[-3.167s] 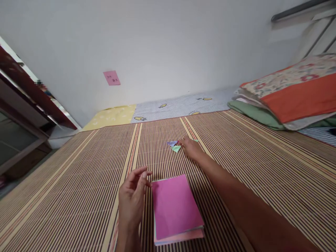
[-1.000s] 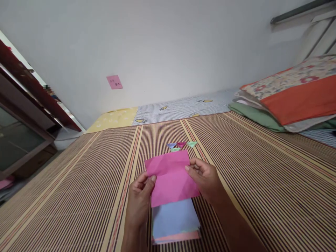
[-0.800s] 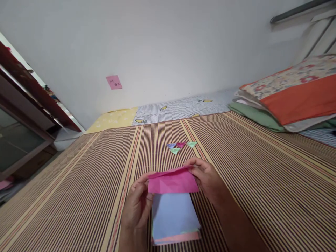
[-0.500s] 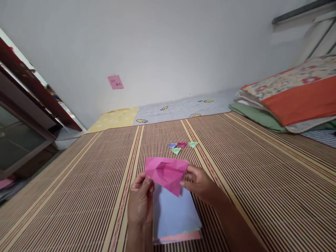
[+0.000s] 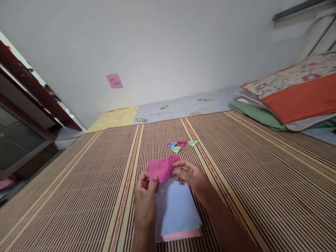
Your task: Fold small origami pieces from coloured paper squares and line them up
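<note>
A creased sheet of pink paper [image 5: 160, 168] is held up between my hands. My left hand [image 5: 146, 190] pinches its lower left part, thumb in front. At the paper's right side, the fingers of my right hand [image 5: 190, 176] are closed on the edge, which is bent over. Below the hands lies a stack of coloured paper [image 5: 178, 210], light blue on top with pink and green edges showing at the near end. Beyond the pink paper are several small folded paper triangles: a blue one [image 5: 172, 144], a dark pink one [image 5: 182, 143] and green ones [image 5: 193, 143].
A striped bamboo mat [image 5: 99, 182] spreads under everything. Folded bedding [image 5: 301, 105] is piled at the far right. Patterned cloth [image 5: 178, 105] runs along the wall, where a pink note [image 5: 114, 81] is stuck. A dark red frame [image 5: 31, 84] stands at left.
The right part of the pink paper has been folded over, and its hanging lower corner no longer shows. My right hand has moved slightly left; my left hand shifted a little right.
</note>
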Demonstrator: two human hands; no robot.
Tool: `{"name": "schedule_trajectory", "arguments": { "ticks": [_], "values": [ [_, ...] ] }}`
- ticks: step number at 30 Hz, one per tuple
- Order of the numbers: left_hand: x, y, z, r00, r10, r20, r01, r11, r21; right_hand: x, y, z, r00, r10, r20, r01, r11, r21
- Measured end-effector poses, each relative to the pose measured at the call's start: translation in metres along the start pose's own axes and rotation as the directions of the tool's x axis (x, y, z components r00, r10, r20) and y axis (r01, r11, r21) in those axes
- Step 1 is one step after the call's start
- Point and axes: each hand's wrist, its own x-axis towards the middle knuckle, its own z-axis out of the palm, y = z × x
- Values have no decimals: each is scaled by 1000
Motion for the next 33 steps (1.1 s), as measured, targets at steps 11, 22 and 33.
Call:
{"name": "schedule_trajectory", "arguments": {
  "ticks": [11,22,33],
  "values": [
    [4,3,2,999,-33,12,34,990,-138,-5,-11,2,997,72,-38,-68,994,83],
    [0,-13,12,991,-119,63,116,992,42,-10,-28,4,993,-115,-11,112,981,-161],
    [-6,-1,17,997,-46,56,42,997,66,-20,-54,-2,951,-303,-64,224,816,-533]
  ]
}}
